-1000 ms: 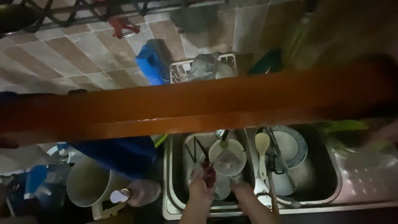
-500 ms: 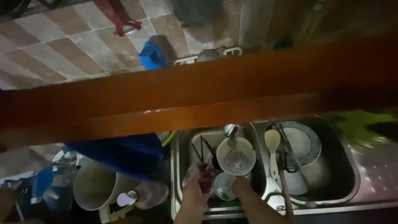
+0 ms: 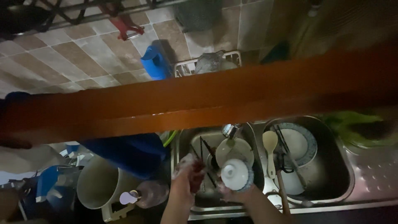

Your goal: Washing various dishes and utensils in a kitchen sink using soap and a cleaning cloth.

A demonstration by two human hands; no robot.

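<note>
1. My left hand (image 3: 187, 172) sits over the left sink basin (image 3: 198, 141), its fingers pressed around a dark red scrubbing cloth (image 3: 197, 171); the grip is blurred, so I cannot tell exactly how the fingertips lie.
2. My right hand (image 3: 230, 191) comes up from below and holds a small white bowl (image 3: 235, 174) with a blue-patterned rim. The fingers cup it from underneath; only part of them shows, so I cannot tell how far they are spread.
3. The small white bowl lies above the left basin, just right of the cloth and just in front of a larger pale bowl (image 3: 233, 149) resting in the basin.
4. A faucet head (image 3: 229, 130) hangs over the back of that larger bowl.
5. Dark chopsticks (image 3: 206, 150) lean in the left basin, between the cloth and the larger bowl.
6. The right sink basin (image 3: 331, 178) holds a round plate (image 3: 299, 143) with a patterned rim; a pale wooden spoon (image 3: 270, 146) stands on the divider side, near the plate.
7. A broad orange-brown wooden beam (image 3: 199, 103) crosses the view above both basins, hiding the far edge of the counter.
8. Left of the sink, a tan bucket (image 3: 97, 186) stands on the floor, beside a blue cloth (image 3: 132, 151).
9. Beyond the beam, a blue container (image 3: 155, 62) rests on the tiled floor (image 3: 62, 58).
</note>
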